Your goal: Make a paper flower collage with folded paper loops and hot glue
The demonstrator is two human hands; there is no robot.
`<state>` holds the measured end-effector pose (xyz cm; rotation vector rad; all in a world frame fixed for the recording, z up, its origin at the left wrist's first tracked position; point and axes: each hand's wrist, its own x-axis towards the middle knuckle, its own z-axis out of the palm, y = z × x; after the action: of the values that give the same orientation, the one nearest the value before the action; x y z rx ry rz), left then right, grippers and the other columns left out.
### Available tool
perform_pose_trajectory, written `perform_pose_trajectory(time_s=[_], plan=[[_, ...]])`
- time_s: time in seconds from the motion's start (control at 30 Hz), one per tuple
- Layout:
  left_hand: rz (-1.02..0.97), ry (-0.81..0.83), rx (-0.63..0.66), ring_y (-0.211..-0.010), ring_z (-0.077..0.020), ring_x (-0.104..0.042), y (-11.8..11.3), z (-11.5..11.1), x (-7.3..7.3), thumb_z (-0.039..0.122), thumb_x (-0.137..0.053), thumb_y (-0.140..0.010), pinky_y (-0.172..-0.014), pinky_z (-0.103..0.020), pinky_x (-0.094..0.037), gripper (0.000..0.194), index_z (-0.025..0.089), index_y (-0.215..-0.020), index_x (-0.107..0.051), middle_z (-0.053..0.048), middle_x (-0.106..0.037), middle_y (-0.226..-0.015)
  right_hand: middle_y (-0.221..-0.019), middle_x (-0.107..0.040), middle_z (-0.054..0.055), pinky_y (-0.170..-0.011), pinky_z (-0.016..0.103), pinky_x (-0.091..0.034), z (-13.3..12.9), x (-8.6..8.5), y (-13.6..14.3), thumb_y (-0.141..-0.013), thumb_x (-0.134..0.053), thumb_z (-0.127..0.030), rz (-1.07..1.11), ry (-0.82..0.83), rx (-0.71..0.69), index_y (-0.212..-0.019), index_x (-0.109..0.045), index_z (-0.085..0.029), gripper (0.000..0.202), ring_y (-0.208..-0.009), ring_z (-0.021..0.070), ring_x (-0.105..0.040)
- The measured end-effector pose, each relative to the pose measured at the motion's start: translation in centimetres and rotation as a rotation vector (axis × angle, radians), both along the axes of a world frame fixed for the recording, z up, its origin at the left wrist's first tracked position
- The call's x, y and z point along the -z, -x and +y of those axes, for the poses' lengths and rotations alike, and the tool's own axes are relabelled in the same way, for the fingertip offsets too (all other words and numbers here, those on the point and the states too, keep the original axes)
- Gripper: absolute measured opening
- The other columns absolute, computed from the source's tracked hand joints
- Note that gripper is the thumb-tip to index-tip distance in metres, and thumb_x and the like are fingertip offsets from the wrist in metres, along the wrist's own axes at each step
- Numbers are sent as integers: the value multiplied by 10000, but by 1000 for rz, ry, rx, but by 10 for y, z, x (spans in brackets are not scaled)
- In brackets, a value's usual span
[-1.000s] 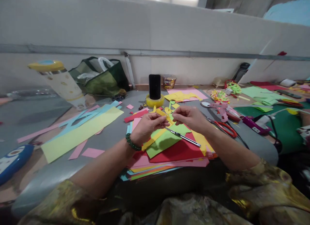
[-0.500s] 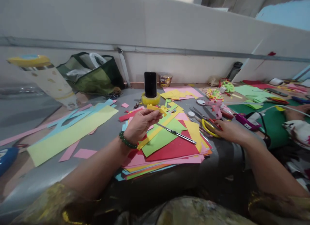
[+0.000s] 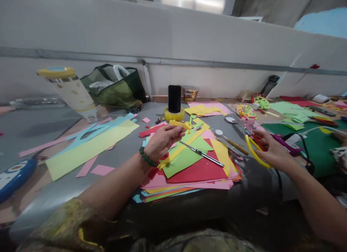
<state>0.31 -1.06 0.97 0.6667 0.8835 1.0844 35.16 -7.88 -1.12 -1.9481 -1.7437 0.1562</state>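
Though small, paper strip narrow; bright yellow.

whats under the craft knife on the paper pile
The craft knife lies over a green sheet and a red sheet. Lower sheets in the pile show only their edges; the rest is covered.

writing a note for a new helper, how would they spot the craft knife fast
On the grey table, find the stack of coloured paper beside the left hand. Across its green and red sheets lies the craft knife; its slim silver-and-black body sets it apart from the flat paper.
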Motion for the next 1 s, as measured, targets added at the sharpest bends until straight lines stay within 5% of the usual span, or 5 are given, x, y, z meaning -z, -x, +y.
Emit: perform_pose_trajectory(time_s=[0.1,0.17,0.33,0.53,1.0], plan=[[-9,3,-14,-558,-77,-676,-2,0,0,-28,-590,-915,-589,-139,-564,291,83,-666,-693,-52,-720,-643,-893,-655,52,-682,377,-567,-17,-11,24,-655,-720,-439,468,-28,-155,-1221,-457,-274,646,-765,241,-664],[-16,7,-24,-549,-77,-673,-3,-1,-1,-31,-587,-915,-578,-135,-564,292,78,-665,-692,-51,-713,-630,-847,-616,17,-638,355,-562,-22,-17,43,-615,-783,-534,567,28,-235,-1152,-456,-286,676,-689,206,-611],[-45,6,-23,-538,-74,-674,-2,-4,-4,-32,-571,-922,-563,-125,-562,300,66,-668,-696,-56,-709,-621,-935,-607,62,-708,372,-574,-23,-19,77,-693,-617,-812,411,112,-504,-1230,-523,-245,786,-787,229,-605],[-68,-7,-30,-527,-71,-675,-2,-7,-7,-27,-568,-927,-542,-120,-552,320,69,-647,-690,-49,-707,-612,-1309,-607,175,-988,492,-516,-24,-19,100,-797,-567,-765,132,290,-596,-1392,-471,-195,829,-1185,355,-605],[-35,-45,27,-561,-74,-669,-2,-9,-3,-16,-576,-930,-590,-152,-557,310,80,-661,-700,-50,-721,-645,-1051,-664,120,-873,430,-531,-21,-31,122,-804,-389,-883,100,253,-590,-1262,-552,-189,848,-931,273,-622]])
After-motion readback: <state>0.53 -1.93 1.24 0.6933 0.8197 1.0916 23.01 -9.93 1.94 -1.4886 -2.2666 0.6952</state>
